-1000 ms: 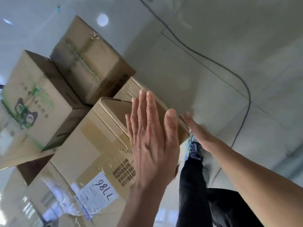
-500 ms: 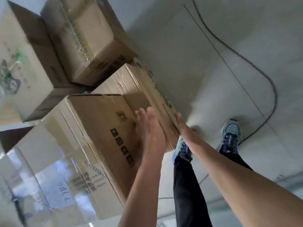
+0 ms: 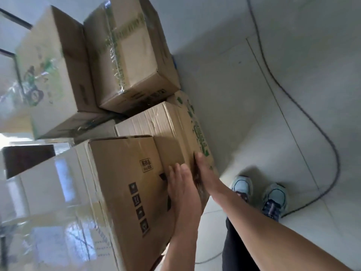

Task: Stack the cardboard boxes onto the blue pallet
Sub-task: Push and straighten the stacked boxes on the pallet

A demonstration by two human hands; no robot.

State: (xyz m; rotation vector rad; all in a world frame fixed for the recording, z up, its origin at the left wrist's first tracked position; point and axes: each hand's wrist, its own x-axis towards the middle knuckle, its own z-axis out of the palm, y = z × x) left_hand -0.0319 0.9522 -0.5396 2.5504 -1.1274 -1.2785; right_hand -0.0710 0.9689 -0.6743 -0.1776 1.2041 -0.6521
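Your left hand (image 3: pixel 183 194) presses flat on the near box (image 3: pixel 121 173), its long axis running away from you. Your right hand (image 3: pixel 205 173), fingers straight, touches the lower box (image 3: pixel 156 122).

Your left hand (image 3: pixel 183 194) lies flat, fingers (image 3: pixel 173 173) straight, against the side of the nearest cardboard box (image 3: pixel 121 173), just beside its column of black handling symbols (image 3: pixel 139 208). Your right hand (image 3: pixel 206 173) rests along the corner of the creased box with green print (image 3: pixel 156 120), which touches the nearest box from behind. Beyond them stand a box bound with green-lettered tape (image 3: pixel 127 51) and, on its left, a box with a green picture (image 3: pixel 50 75), side by side. Glossy clear tape covers the nearest box's top. Your pale blue sneakers (image 3: pixel 275 200) stand on the tiled floor (image 3: pixel 254 94), where a black cable (image 3: pixel 304 114) curves past them.
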